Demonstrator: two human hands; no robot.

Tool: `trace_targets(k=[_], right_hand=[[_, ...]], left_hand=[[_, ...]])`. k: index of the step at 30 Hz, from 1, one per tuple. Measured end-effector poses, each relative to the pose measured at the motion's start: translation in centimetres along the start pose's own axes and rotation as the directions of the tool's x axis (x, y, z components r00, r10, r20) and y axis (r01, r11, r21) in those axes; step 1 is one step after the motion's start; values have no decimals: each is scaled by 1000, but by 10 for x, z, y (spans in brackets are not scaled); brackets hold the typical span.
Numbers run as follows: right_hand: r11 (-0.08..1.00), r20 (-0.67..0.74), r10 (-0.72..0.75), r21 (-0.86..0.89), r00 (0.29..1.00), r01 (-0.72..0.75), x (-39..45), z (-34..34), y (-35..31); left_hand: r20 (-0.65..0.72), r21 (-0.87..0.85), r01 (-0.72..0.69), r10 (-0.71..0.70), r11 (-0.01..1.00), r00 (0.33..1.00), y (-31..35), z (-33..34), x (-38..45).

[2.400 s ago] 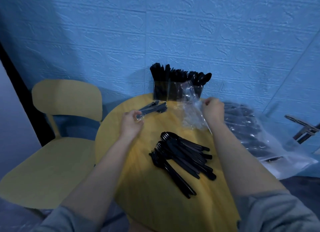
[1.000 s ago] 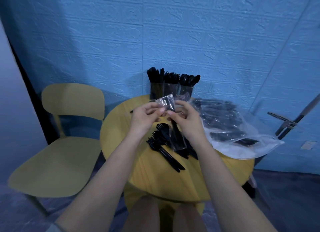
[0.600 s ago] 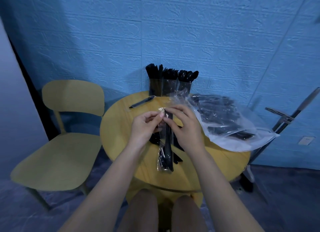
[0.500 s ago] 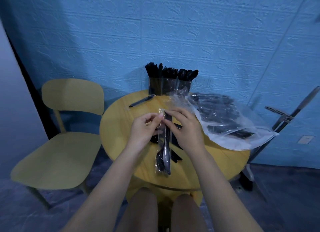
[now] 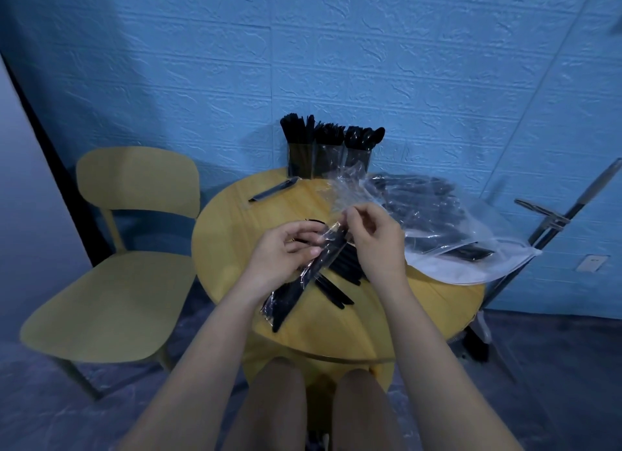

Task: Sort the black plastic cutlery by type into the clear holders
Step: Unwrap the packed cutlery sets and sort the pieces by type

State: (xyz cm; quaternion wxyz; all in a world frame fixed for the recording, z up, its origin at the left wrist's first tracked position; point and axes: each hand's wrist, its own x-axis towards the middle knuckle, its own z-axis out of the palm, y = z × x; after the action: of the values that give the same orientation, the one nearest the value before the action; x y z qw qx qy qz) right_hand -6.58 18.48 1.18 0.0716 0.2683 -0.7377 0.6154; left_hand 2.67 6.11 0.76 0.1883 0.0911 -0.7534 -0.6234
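— What's around you, starting at the left?

— A yellow chair [image 5: 111, 259] stands just beside the round yellow surface [image 5: 229, 235]. On the surface's far left part lies one wrapped piece of cutlery [image 5: 273, 190], apart from the rest.

— And your hands?

— My left hand [image 5: 281, 252] has its fingers curled round a wrapped cutlery packet [image 5: 303, 275], near its upper end. The packet slants down toward me, its lower end hanging over the surface's near part. My right hand [image 5: 373, 238] pinches the clear wrap at the packet's top.

— Where is the sorted cutlery?

— At the far edge against the blue wall [image 5: 336, 63], in the clear holders [image 5: 328, 159]: three compartments side by side, black pieces standing upright in each. I cannot tell the types apart from here.

— Anything in the way?

— A loose pile of black cutlery [image 5: 340, 275] lies under my hands; they and the packet hide most of it. A crumpled clear wrapper [image 5: 346, 188] stands between my right hand and the holders, covering part of the right compartment.

— Farther right?

— A large clear bag [image 5: 447, 228] of black cutlery lies over the surface's right edge. Past it a metal stand [image 5: 552, 218] leans by the wall.
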Motion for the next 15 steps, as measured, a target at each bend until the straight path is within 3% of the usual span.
trace_targets(k=[7, 9, 12, 15], right_hand=[[923, 114, 245, 277, 963, -268, 4, -5, -2], [894, 135, 284, 320, 949, -313, 5, -6, -2], [922, 119, 292, 228, 949, -312, 4, -7, 5], [989, -13, 140, 49, 990, -140, 3, -13, 12]], left_hand=[[67, 132, -48, 39, 990, 997, -9, 3, -5], [-1, 166, -45, 46, 985, 999, -14, 4, -5], [-105, 271, -57, 89, 961, 990, -16, 0, -5], [-110, 427, -79, 138, 901, 984, -15, -4, -3]])
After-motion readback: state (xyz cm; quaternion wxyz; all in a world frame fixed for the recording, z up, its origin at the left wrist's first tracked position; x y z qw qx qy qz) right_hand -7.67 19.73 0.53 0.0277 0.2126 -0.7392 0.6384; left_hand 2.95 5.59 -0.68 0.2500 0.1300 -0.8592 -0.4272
